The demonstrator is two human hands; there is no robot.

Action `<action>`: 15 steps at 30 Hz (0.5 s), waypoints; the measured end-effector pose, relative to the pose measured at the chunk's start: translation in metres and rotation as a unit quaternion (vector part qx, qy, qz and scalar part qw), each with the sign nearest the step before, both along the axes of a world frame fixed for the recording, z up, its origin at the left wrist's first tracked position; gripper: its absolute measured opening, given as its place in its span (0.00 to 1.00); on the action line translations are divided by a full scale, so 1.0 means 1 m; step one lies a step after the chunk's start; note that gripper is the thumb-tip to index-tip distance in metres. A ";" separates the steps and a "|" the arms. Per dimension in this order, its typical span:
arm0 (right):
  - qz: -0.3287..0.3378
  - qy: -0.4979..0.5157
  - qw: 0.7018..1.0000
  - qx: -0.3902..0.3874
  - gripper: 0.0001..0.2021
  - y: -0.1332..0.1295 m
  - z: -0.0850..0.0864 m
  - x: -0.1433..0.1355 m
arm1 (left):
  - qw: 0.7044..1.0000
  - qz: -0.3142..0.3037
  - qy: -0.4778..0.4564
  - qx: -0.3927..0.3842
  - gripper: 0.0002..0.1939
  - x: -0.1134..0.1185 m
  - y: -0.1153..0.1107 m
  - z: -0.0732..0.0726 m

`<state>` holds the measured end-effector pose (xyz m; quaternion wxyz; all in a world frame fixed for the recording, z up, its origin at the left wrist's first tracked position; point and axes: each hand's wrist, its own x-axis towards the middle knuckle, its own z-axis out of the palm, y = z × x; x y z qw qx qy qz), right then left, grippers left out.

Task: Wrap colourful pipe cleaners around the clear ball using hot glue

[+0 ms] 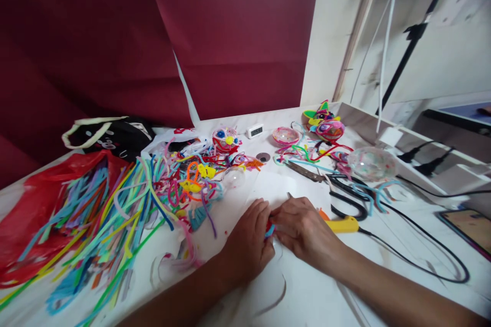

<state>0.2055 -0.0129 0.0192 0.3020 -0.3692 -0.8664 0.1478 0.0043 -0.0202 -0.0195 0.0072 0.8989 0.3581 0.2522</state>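
Head view: I have the left hand (249, 240) and the right hand (309, 232) together low in the middle, over the white tabletop (307, 304). The thumb and fingers of both are closed on a small red-and-blue piece (269, 230) between them; the hands hide most of it, so I can't make out its shape.

On my right, a yellow handle (343, 225) lies just beyond the right wrist, an orange scrap (323, 214) beside it, and its black cord (418, 260) loops out past that forearm. Behind the handle, black-handled scissors (351, 209) crowd that side, with a clear plastic dome (372, 163) near them and a phone (470, 227) at the far right.

To my left, a big spread of fuzzy stems (126, 219) spills from a red bag (23, 214), and pink strands (190, 250) sit close to the left forearm. A small clear dome (233, 178) stands ahead of the left hand. Farther back I see a ball with blue eyes (226, 139), a white digital display (255, 131), a pink-rimmed bowl (286, 136) and a black bag (111, 138).
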 end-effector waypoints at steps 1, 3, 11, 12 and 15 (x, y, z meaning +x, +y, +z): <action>-0.001 -0.002 1.000 0.000 0.05 0.000 0.000 0.000 | 1.000 -0.003 -0.003 -0.001 0.37 0.000 0.000 -0.002; -0.004 -0.003 1.000 0.001 0.05 0.000 -0.001 0.000 | 1.000 -0.008 -0.009 0.000 0.38 -0.001 0.001 -0.006; 0.018 0.020 1.000 -0.002 0.06 0.001 -0.003 0.001 | 1.000 -0.007 -0.018 0.010 0.39 0.003 -0.001 -0.011; 0.019 0.023 1.000 -0.001 0.06 0.001 -0.003 0.001 | 1.000 -0.007 -0.020 0.010 0.39 0.003 -0.001 -0.010; 0.021 0.028 0.999 0.000 0.06 0.001 -0.003 0.001 | 1.000 -0.006 -0.024 0.009 0.40 0.005 -0.002 -0.009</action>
